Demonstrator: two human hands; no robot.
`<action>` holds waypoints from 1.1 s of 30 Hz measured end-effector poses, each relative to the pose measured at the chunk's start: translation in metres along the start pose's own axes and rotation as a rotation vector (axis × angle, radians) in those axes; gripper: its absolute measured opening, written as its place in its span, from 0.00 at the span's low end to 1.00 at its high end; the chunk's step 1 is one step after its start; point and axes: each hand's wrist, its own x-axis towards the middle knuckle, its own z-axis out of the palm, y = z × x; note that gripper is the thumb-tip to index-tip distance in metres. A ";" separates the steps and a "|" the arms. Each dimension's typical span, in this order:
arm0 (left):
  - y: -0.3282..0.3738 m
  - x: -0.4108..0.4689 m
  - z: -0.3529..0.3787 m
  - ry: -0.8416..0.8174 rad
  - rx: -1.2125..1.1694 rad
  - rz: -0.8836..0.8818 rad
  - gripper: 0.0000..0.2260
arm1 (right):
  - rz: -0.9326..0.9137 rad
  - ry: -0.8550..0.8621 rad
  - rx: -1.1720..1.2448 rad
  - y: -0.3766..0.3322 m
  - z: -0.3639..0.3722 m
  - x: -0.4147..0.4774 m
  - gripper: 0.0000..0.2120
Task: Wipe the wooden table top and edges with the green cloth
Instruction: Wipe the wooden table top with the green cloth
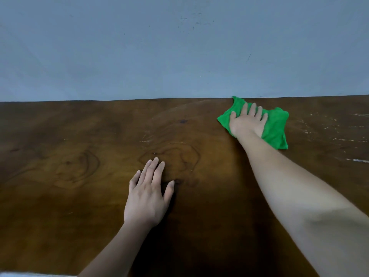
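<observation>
Open wooden table top (79,156) left and right of the green cloth (275,126), wall (179,47) directly behind.

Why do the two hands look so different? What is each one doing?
The right hand lies flat on top of the green cloth, while the left hand rests on bare wood with nothing under it. The right hand reaches far out, near the back edge of the table by the wall; the left hand sits nearer the person. Both are open, palm down, with fingers pointing away.
</observation>
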 end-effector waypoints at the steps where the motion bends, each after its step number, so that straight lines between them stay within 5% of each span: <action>1: 0.000 0.000 -0.001 0.002 -0.006 0.000 0.37 | -0.032 -0.011 -0.011 -0.017 0.003 -0.012 0.37; 9: -0.003 0.000 -0.002 0.005 0.002 0.015 0.34 | -0.750 -0.115 -0.101 -0.172 0.029 -0.115 0.38; 14: 0.000 0.001 -0.005 0.001 -0.003 0.023 0.35 | -1.020 -0.156 -0.143 -0.179 0.029 -0.089 0.37; 25: -0.001 0.001 -0.002 0.015 0.031 0.014 0.35 | -0.632 -0.109 -0.051 -0.075 -0.003 0.025 0.37; 33: -0.002 0.000 -0.002 -0.004 -0.014 0.012 0.38 | -0.226 -0.025 0.000 0.031 -0.010 0.016 0.39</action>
